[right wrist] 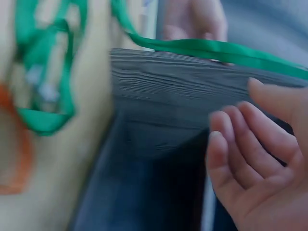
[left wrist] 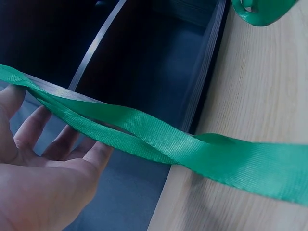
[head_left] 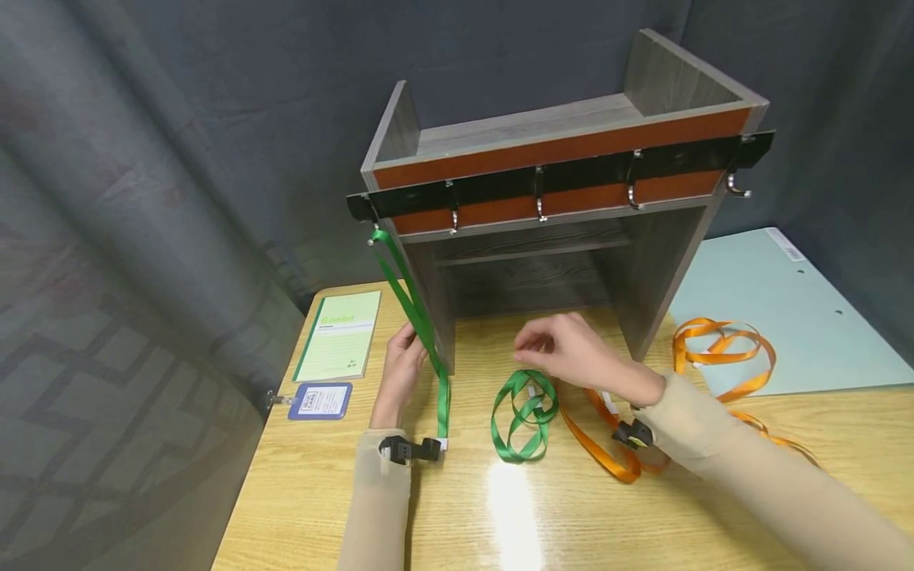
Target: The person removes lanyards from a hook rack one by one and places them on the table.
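Just beyond a coiled green ribbon lanyard (head_left: 528, 410) on the wooden table (head_left: 314, 492), my right hand (head_left: 564, 349) hovers, fingers loosely bent; my left hand (head_left: 401, 369), fingers relaxed and apart, sits behind another green lanyard (head_left: 421, 321) hanging from the leftmost hook (head_left: 374, 236) of the gray shelf (head_left: 664, 262).

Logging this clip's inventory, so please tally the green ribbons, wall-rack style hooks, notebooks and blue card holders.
Green ribbons: 2 (one hanging, one coiled)
Hooks: 5
Notebooks: 1
Blue card holders: 1
Total: 9
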